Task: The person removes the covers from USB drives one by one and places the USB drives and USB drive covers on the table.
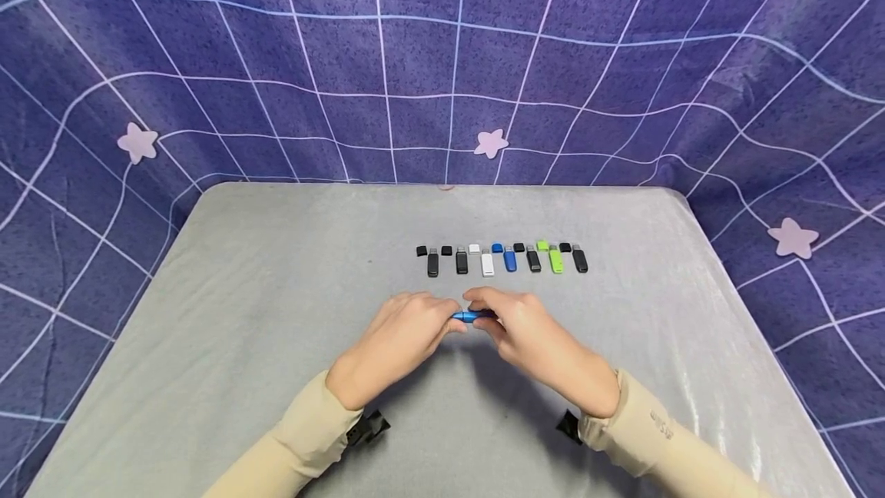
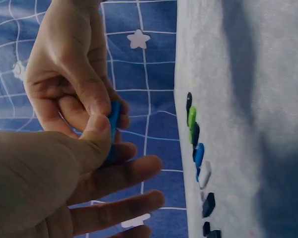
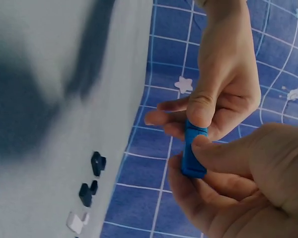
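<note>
Blue stick (image 1: 472,317) btwn the hands, solid bright blue, same in both wrist views. Sleeves (image 1: 304,436) beige/tan w/ black straps at the cuffs. Table cover (image 1: 242,313) light grey, slight sheen on the right side. Row of sticks on it, left to right: black (image 1: 432,263), black (image 1: 462,261), white (image 1: 487,263), blue (image 1: 510,260), black (image 1: 534,260), lime green (image 1: 556,260), black (image 1: 580,259); loose caps by them match — black, white, blue, green. Backdrop (image 1: 442,60) deep purple-blue w/ thin white wavy grid lines & pale pink stars.
</note>
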Demonstrator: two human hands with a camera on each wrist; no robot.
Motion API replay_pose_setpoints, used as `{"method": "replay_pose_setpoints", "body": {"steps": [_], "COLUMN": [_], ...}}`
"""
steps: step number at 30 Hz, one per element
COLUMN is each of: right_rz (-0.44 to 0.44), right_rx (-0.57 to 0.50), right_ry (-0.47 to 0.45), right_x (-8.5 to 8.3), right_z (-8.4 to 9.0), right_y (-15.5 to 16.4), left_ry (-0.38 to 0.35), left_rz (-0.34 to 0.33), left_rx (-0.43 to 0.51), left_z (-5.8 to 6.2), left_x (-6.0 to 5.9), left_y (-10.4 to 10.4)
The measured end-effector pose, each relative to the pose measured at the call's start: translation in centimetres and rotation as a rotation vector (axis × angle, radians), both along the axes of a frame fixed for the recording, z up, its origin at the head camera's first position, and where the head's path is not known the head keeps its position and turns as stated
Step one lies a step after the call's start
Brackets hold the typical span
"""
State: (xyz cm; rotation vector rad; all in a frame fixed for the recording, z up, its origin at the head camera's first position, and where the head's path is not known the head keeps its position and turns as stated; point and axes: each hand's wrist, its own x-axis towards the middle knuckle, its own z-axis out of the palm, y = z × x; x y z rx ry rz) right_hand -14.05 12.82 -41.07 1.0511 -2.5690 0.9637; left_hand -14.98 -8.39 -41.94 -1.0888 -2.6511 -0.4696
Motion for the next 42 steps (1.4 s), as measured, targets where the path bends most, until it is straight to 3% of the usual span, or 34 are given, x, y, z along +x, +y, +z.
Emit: {"method": "replay_pose_setpoints", "body": {"steps": [4,8,19,30,42], "right_rz": [0.023,0.055,0.085,0.165,0.168], "right_rx": [0.059,0.093,0.056,0.033,0.028], "right_ry": [0.017,-0.032,-0.049,-0.101,-0.149], "right_x": [-0.1,-0.2,-0.3,-0.2,-0.3], "right_z": [0.2,0.4,1.4,1.6,1.4], "right_y": [-0.2,-0.2,-0.1,0.8,0.9], "left_ry": [0.004,-0.014,0.037,0.024,-0.003], "left_rz": [0.013,0.006,-0.009,-0.115,-0.111], "left_rx": [0.016,0.046,0.086,0.104,0.083], "left_z": [0.3,0.5,0.7,0.7,0.5], "left_x": [0.0,0.1,0.0,0.1,0.2], "left_y": [0.0,-0.1,-0.8,-1.3,-1.2]}}
